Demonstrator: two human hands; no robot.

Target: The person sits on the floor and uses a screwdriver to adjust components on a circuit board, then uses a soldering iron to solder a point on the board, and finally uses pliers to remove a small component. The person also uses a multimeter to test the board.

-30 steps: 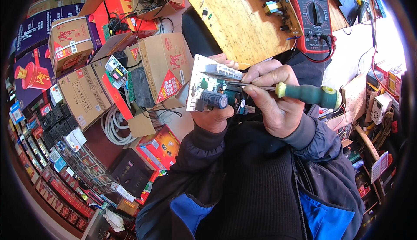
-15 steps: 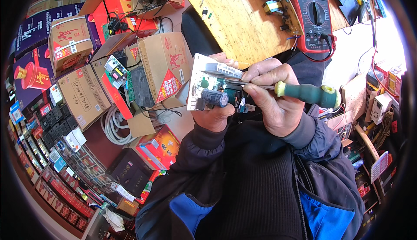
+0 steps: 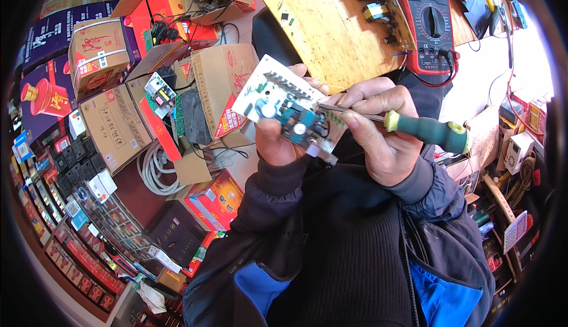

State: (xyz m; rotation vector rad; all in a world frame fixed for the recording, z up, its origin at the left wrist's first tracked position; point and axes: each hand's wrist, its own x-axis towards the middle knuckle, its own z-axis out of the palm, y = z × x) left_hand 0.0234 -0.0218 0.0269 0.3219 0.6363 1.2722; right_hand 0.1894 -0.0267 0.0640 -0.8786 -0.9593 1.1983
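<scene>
My left hand point(image 3: 277, 143) is closed around a white circuit board point(image 3: 251, 95), its thumb at the near edge and other fingertips showing past the far edge. On the board sit a finned heat sink point(image 3: 291, 85), a round capacitor point(image 3: 268, 109) and a teal transformer point(image 3: 297, 120). My right hand point(image 3: 381, 131) grips a screwdriver point(image 3: 431, 133) with a green and yellow handle. Its metal shaft points left, and the tip is over or against the board's right side; I cannot tell whether it touches.
A wooden table point(image 3: 319, 37) lies ahead, holding a red multimeter point(image 3: 427, 25) and another circuit board point(image 3: 381, 16). Opened cardboard boxes point(image 3: 222, 84) with cables and boards crowd the left. A coiled grey cable point(image 3: 157, 170) lies beside them. Tools and clutter fill the right side.
The board has turned and tilted in my left hand, so its component face now shows more fully. The screwdriver has shifted slightly right, still in my right hand.
</scene>
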